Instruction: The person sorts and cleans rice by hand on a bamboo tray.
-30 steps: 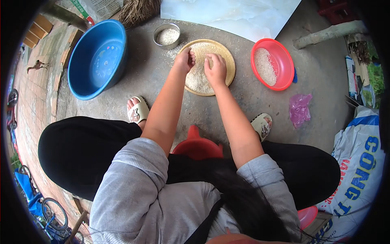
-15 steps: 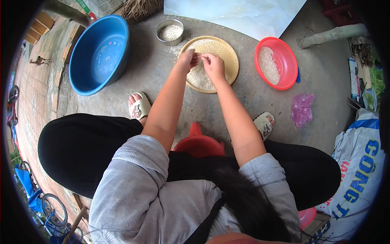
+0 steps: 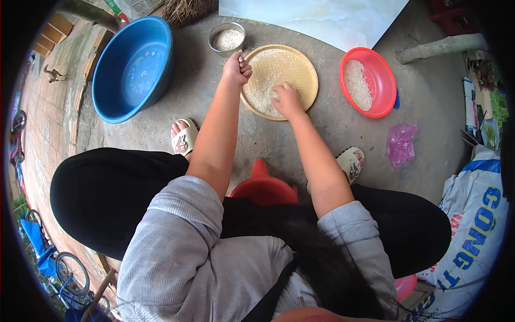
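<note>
Woven round bamboo tray (image 3: pixel 307 68), white rice (image 3: pixel 262 88) spread across it. Sorting in hand: right hand (image 3: pixel 286 100) unclenched, resting on the grains; left hand (image 3: pixel 236 67) curled closed at the rim, near small steel bowl (image 3: pixel 227 39). Next, likely: light, careful pinching.

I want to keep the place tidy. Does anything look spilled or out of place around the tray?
Yes, slightly. A few white grains lie scattered on the concrete between the metal bowl and the woven tray. A crumpled pink bag lies loose on the ground. Nothing else stands out.
</note>
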`<act>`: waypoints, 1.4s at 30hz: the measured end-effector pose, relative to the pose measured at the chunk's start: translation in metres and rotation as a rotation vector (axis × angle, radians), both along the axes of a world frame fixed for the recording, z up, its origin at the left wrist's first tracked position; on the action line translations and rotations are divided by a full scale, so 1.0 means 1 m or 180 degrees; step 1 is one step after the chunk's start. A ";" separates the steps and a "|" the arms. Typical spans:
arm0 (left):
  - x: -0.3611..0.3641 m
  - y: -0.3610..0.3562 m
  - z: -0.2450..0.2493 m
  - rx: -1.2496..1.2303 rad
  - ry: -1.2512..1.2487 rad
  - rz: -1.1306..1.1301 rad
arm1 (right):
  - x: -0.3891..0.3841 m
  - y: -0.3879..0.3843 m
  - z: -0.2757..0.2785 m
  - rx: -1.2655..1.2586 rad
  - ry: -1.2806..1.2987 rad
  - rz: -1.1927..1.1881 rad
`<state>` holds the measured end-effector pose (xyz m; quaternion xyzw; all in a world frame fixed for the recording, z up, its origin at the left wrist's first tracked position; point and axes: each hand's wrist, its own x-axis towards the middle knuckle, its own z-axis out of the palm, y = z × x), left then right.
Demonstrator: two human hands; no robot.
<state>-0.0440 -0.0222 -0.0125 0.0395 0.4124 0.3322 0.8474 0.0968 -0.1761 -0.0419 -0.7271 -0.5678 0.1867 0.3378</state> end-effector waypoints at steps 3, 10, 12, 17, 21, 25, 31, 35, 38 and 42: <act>0.005 -0.006 0.000 0.0038 0.0105 -0.0182 | -0.020 -0.021 -0.003 0.0045 -0.0830 0.0267; 0.015 -0.014 -0.013 0.0423 0.0981 -0.0596 | -0.020 0.014 0.012 -0.0052 0.0124 0.0054; 0.023 -0.019 -0.021 0.0415 0.0938 -0.0654 | -0.026 0.029 0.030 0.0210 0.0373 -0.0086; 0.031 -0.020 -0.034 0.0012 -0.0259 -0.0453 | -0.036 0.047 0.062 0.1118 0.0055 0.0112; 0.014 -0.003 -0.004 0.0090 0.0207 -0.0453 | -0.027 0.036 0.057 0.1080 -0.0092 -0.0311; 0.008 0.006 0.025 0.0421 -0.0180 -0.0281 | -0.013 0.011 0.025 0.0569 -0.0440 -0.0175; 0.008 0.018 0.060 0.0660 -0.0474 -0.0217 | -0.020 -0.026 -0.003 -0.0151 -0.0723 0.0378; 0.010 0.016 0.055 0.1048 -0.0184 -0.0396 | -0.018 -0.016 -0.004 -0.0620 -0.0425 0.0274; 0.012 0.012 0.034 0.1043 0.0422 -0.0461 | -0.009 0.002 -0.012 0.0109 -0.0016 0.0007; 0.013 -0.001 -0.011 0.0743 0.0934 -0.0635 | -0.018 0.033 0.040 0.0981 0.0406 -0.0432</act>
